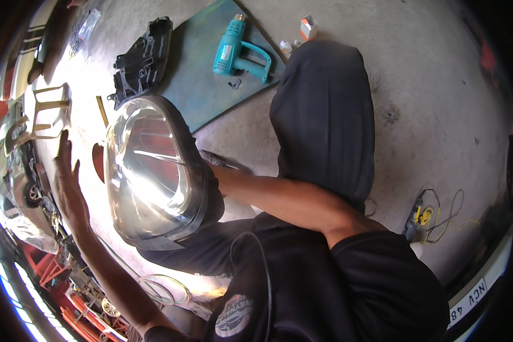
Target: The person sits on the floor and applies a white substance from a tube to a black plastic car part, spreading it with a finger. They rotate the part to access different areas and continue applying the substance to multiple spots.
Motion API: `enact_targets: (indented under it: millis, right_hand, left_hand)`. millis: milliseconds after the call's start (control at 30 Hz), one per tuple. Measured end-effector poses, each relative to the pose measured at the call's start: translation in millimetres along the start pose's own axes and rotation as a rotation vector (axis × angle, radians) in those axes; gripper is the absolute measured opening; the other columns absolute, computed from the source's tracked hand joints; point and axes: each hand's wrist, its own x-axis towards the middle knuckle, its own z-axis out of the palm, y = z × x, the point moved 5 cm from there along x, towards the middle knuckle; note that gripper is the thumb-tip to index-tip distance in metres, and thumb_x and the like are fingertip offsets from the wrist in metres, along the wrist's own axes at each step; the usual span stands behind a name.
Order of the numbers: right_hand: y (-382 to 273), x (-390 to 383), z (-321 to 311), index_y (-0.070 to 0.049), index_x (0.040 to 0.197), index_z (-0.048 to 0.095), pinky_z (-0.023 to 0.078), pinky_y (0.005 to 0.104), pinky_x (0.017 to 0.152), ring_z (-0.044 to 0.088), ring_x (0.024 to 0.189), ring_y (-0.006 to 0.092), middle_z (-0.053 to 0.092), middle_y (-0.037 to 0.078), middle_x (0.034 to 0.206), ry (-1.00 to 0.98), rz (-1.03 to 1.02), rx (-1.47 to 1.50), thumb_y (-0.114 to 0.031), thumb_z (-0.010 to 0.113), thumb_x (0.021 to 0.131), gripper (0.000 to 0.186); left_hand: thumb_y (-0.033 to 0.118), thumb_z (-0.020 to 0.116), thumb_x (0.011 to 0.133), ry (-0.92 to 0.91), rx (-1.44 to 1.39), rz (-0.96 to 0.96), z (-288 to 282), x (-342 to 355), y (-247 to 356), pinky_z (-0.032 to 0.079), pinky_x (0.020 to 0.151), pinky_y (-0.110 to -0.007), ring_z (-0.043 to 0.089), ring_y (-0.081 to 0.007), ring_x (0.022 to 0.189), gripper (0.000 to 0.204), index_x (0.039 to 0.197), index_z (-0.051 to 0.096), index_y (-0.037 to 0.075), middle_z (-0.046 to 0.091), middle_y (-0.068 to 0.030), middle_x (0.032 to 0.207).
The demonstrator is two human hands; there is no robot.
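Observation:
A car headlight (148, 176) with a clear, glossy lens and dark housing stands tilted over my lap, its lens toward the left. My right forearm (273, 194) reaches behind it and the housing hides my right hand, which appears to hold the lamp from the back; its fingers do not show. My left hand (68, 185) is raised to the left of the lens, apart from it, open with fingers stretched out. Strong glare covers part of the lens.
Ahead, a teal heat gun (229, 54) lies on a blue-green board (202, 102). Beside it is a black headlight housing (142, 60). A small box (308, 27) and bottles (285, 47) stand beyond my knee. A yellow-black corded tool (419, 216) lies right; a chair (50, 108) stands left.

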Motion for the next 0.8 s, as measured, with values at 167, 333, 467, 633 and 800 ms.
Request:
enact_targets:
  millis: [167,333,467,633,800]
  right_hand:
    - [-14.1,-36.1,38.0,-0.012,0.135,0.065,0.061,0.0413,0.087,0.074,0.103,0.0183,0.074,0.006,0.119,0.201,-0.043,-0.301,-0.053,0.048,0.108,0.052]
    - [-21.5,-10.5,19.6,-0.004,0.129,0.066,0.06,0.0363,0.078,0.073,0.093,0.0208,0.075,0.013,0.106,0.014,-0.622,-0.87,-0.044,0.046,0.108,0.049]
    - [-26.3,-23.3,48.6,0.0,0.127,0.066,0.056,0.0397,0.082,0.072,0.093,0.0306,0.073,0.023,0.101,0.157,-0.699,-1.221,-0.041,0.054,0.105,0.048]
    - [-18.9,-34.8,45.3,-0.006,0.121,0.071,0.054,0.0506,0.089,0.066,0.094,0.0433,0.065,0.028,0.096,0.429,-0.969,-1.883,-0.046,0.063,0.1,0.046]
    - [-13.6,-82.7,105.6,-0.009,0.12,0.074,0.058,0.0465,0.086,0.064,0.095,0.0404,0.062,0.025,0.098,0.526,-0.757,-2.074,-0.046,0.067,0.098,0.044]
  left_hand:
    - [0.05,0.029,0.115,0.001,0.066,-0.135,11.1,-38.9,-22.8,0.027,0.127,-0.042,0.041,-0.0308,0.152,0.067,0.161,0.042,0.001,0.044,-0.02,0.164]
    - [0.055,0.029,0.114,0.393,-0.178,-0.183,-7.8,-80.2,-60.8,0.025,0.128,-0.049,0.035,-0.0304,0.156,0.068,0.162,0.043,0.009,0.04,-0.0168,0.167]
    - [0.055,0.03,0.114,0.703,-0.532,-0.334,21.8,-158.2,-109.3,0.026,0.128,-0.049,0.035,-0.0304,0.156,0.068,0.162,0.043,0.009,0.041,-0.0169,0.167]
    - [0.055,0.03,0.114,0.628,-1.066,-0.439,131.1,-174.4,-133.5,0.027,0.127,-0.049,0.036,-0.0305,0.155,0.068,0.162,0.043,0.009,0.041,-0.0169,0.166]
    - [0.055,0.03,0.114,0.621,-1.266,-0.449,174.3,-182.6,-134.7,0.028,0.127,-0.049,0.037,-0.0306,0.154,0.068,0.162,0.043,0.009,0.041,-0.017,0.166]
